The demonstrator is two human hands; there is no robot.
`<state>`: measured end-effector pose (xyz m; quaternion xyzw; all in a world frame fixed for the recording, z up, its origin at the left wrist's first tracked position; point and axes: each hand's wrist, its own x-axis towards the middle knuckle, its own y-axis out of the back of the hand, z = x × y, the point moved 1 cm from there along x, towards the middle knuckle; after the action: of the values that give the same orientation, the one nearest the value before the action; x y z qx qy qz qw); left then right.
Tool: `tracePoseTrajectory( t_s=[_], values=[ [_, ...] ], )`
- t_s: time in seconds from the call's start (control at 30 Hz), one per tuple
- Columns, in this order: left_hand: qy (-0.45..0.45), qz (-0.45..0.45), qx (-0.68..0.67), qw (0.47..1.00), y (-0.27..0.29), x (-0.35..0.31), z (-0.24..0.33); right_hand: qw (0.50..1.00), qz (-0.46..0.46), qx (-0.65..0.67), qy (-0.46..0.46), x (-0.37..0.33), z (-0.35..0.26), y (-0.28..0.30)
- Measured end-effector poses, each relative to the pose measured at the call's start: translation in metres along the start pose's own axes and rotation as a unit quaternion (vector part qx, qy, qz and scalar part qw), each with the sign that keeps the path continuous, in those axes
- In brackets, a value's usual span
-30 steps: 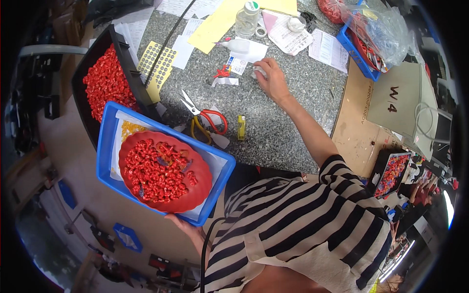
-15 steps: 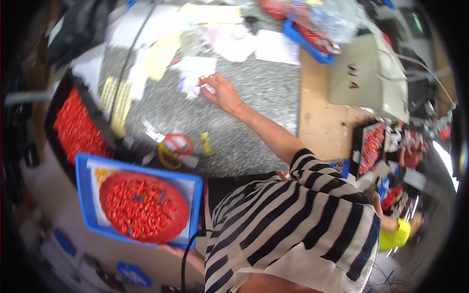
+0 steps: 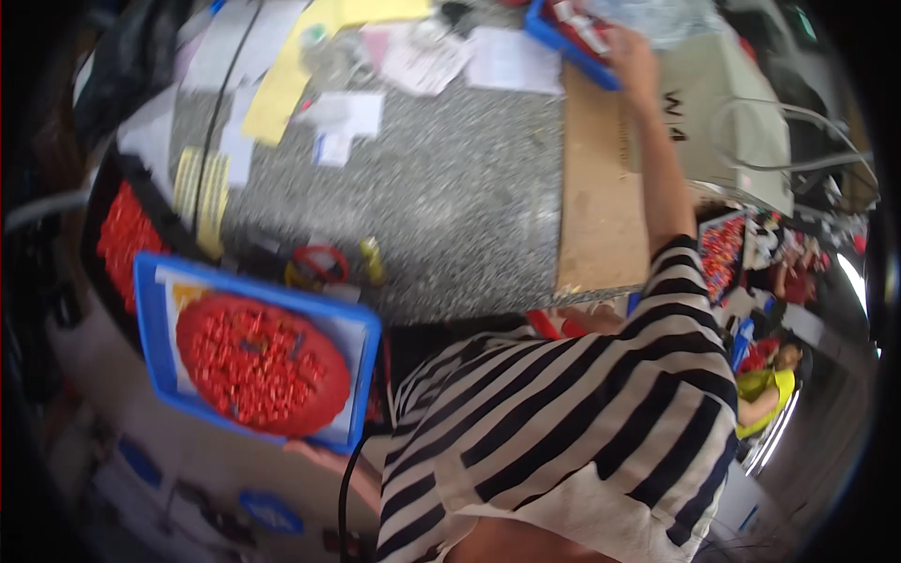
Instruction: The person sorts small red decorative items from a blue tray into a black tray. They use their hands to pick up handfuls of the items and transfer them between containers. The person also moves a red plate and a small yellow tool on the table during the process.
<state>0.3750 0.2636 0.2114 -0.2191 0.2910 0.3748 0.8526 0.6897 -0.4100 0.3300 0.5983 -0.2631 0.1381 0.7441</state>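
My left hand (image 3: 314,454) grips the lower edge of a blue tray (image 3: 372,375) from beneath, its fingers mostly hidden. The tray is tilted and carries a red round bowl (image 3: 336,399) heaped with small red pieces (image 3: 246,371). My right arm stretches far forward, and my right hand (image 3: 633,62) is at a smaller blue tray (image 3: 572,54) at the back of the table. Red and white items (image 3: 584,28) lie in that tray beside my fingers, which are blurred, so any grip is unclear.
On the speckled grey table (image 3: 450,206) lie white papers (image 3: 352,117), yellow sheets (image 3: 272,108), scissors with red handles (image 3: 322,263) and a small yellow object (image 3: 373,260). A black bin (image 3: 111,178) of red pieces stands left. Brown cardboard (image 3: 601,206) and a large carton (image 3: 737,122) are right.
My right hand has moved from the white paper mid-table, where it pinched a crumpled white and red bit, to the small blue tray at back right. My left hand still holds its tray.
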Motion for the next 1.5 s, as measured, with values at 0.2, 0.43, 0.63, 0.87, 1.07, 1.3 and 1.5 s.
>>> tracePoseTrajectory(
  t_s=[0.2, 0.43, 0.63, 0.87, 1.07, 1.3, 1.5],
  values=[
    [-0.080, 0.022, -0.017, 0.996, 0.005, 0.004, -0.004, 0.984, 0.033, 0.173, 0.009, -0.037, -0.118, 0.015],
    [-0.060, 0.067, -0.043, 0.995, 0.044, 0.009, -0.021, 0.818, -0.341, 0.448, 0.118, -0.194, -0.326, -0.035],
    [-0.017, 0.098, -0.026, 0.995, 0.037, 0.008, -0.022, 0.768, -0.462, 0.393, 0.208, -0.268, -0.427, -0.056],
    [-0.013, 0.136, 0.003, 0.991, 0.024, 0.009, -0.018, 0.775, -0.496, 0.315, 0.231, -0.317, -0.465, -0.032],
    [-0.032, 0.127, -0.021, 0.991, 0.020, 0.009, -0.020, 0.782, -0.481, 0.382, 0.108, -0.299, -0.446, -0.013],
    [-0.014, 0.073, -0.076, 0.994, 0.030, 0.008, -0.024, 0.826, -0.312, 0.469, 0.005, -0.264, -0.359, -0.044],
    [-0.069, 0.086, -0.009, 0.994, 0.029, 0.008, -0.019, 0.872, -0.228, 0.431, 0.037, -0.250, -0.346, -0.069]
  ],
)
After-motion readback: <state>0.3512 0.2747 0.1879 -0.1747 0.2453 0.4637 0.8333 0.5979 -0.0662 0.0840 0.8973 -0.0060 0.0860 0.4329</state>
